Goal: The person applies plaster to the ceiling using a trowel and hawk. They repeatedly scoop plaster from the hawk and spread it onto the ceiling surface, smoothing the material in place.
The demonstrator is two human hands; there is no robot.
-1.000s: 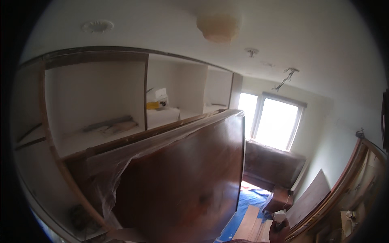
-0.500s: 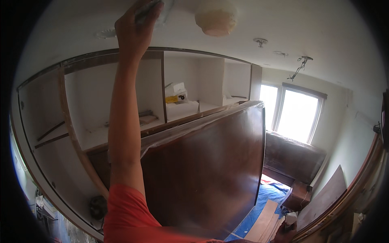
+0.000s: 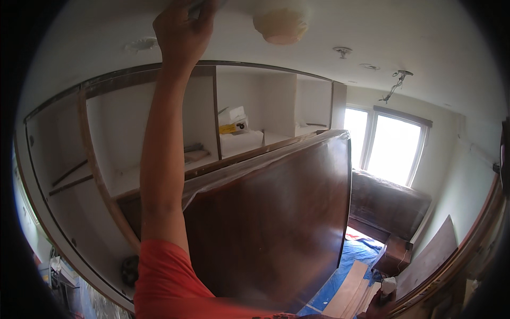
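Note:
My left hand (image 3: 186,29) is raised to the white ceiling (image 3: 340,21), its fingers closed around a flat grey tool (image 3: 196,7) mostly hidden by the hand and the picture's top edge. Beside it, on the ceiling, is a rounded cream-coloured shape (image 3: 280,26) with a rough edge. A rough-edged round spot (image 3: 141,44) shows on the other side of the wrist. Low at the right, my right hand (image 3: 378,305) is dim and partly cut off. It is closed on a whitish lump (image 3: 389,286) whose kind I cannot make out.
A large dark brown panel (image 3: 265,223) in clear plastic stands before open white shelves (image 3: 255,106). Loose wires (image 3: 393,87) hang from the ceiling. Wooden boards (image 3: 345,292) lie on a blue tarp (image 3: 353,255). Windows (image 3: 393,146) are at the far right.
My left hand has shifted slightly on the ceiling, and less of the grey tool shows. The view has moved a little; my right hand still holds the whitish lump.

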